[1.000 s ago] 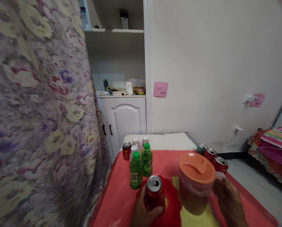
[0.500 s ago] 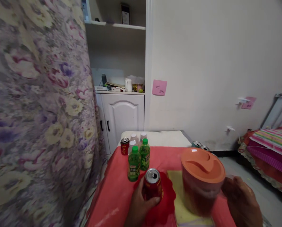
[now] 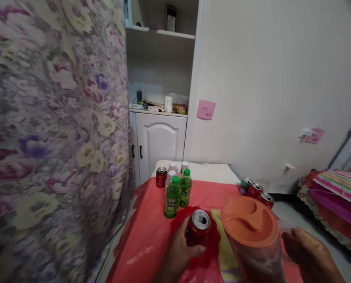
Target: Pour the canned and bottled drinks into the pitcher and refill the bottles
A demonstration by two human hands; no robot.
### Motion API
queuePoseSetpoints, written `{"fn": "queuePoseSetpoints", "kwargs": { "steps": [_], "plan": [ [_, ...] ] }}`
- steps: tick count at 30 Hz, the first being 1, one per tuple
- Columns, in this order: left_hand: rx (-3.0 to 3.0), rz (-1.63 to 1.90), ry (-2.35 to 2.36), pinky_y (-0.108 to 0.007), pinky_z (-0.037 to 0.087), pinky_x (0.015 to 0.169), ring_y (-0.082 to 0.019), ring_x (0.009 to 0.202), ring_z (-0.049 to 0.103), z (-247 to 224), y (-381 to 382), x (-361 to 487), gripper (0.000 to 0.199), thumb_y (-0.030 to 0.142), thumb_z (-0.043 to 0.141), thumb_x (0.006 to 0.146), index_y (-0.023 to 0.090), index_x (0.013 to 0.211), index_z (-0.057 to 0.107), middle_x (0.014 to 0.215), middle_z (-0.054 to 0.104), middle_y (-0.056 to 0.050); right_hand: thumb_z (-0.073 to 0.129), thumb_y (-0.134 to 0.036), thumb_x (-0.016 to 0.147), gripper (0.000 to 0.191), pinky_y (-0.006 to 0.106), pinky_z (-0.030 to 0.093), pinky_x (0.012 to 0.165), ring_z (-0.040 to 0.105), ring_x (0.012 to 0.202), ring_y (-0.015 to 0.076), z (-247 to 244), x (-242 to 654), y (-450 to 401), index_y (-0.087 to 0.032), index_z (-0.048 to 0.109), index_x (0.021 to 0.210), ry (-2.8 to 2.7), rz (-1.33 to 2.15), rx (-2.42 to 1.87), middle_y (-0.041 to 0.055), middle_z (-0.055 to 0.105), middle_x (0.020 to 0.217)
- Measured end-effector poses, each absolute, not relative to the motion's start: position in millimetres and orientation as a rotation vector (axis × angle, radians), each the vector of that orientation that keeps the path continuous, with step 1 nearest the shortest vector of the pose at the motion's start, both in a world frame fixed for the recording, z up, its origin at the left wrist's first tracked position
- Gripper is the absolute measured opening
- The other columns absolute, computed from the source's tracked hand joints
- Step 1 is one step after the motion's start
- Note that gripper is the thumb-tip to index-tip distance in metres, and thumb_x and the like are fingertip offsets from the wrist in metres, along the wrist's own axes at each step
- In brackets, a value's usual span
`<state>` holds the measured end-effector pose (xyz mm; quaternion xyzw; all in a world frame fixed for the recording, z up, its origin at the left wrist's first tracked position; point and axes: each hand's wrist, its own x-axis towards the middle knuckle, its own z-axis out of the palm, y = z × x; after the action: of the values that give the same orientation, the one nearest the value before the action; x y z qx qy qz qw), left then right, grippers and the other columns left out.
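Tablecloth below can, pitcher in hands

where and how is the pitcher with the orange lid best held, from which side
Probably by its handle, coming from the right: the clear handle juts out from the pitcher on that side, where the right hand holds it. The body under the orange lid is round and wide, so wrapping one hand around it looks less secure.
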<state>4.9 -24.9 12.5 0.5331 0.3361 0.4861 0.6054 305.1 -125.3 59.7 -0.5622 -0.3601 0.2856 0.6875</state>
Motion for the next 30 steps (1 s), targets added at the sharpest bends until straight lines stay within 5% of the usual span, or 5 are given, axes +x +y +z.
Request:
{"fn": "queuePoseSetpoints", "kwargs": {
  "steps": [5,14,30],
  "plan": [
    [1.284,1.135,0.805,-0.046,0.041,0.114,-0.036,0.129,0.058,12.9,-27.6,2.7,0.083,0.001,0.078,0.048,0.019,0.127,0.064,0.132,0.07,-0.012,0.077,-0.062,0.067,0.049,0.028,0.039,0.042,0.041,0.05,0.0141,60.4,308.6,-118.1,-0.022,0.052,0.056,-0.883,0.692,-1.317,-0.0009,0.046,0.054],
    [1.245,1.153,0.756,-0.046,0.043,0.113,-0.036,0.128,0.06,19.3,-32.5,-1.2,0.083,0.004,0.083,0.049,0.02,0.128,0.063,0.132,0.071,-0.011,0.075,-0.062,0.071,0.05,0.024,0.023,0.045,0.026,0.053,0.0101,71.9,295.1,-105.8,-0.02,0.051,0.057,-0.997,0.636,-1.355,-0.005,0.032,0.057],
    [1.215,1.157,0.762,-0.045,0.045,0.11,-0.036,0.127,0.06,16.8,-31.3,-3.6,0.083,-0.005,0.074,0.048,0.019,0.127,0.063,0.132,0.07,-0.012,0.074,-0.064,0.071,0.05,0.024,0.024,0.046,0.028,0.053,0.0113,91.2,289.9,-88.4,-0.02,0.053,0.057,-1.165,0.55,-1.416,-0.0049,0.031,0.056]
  ]
}}
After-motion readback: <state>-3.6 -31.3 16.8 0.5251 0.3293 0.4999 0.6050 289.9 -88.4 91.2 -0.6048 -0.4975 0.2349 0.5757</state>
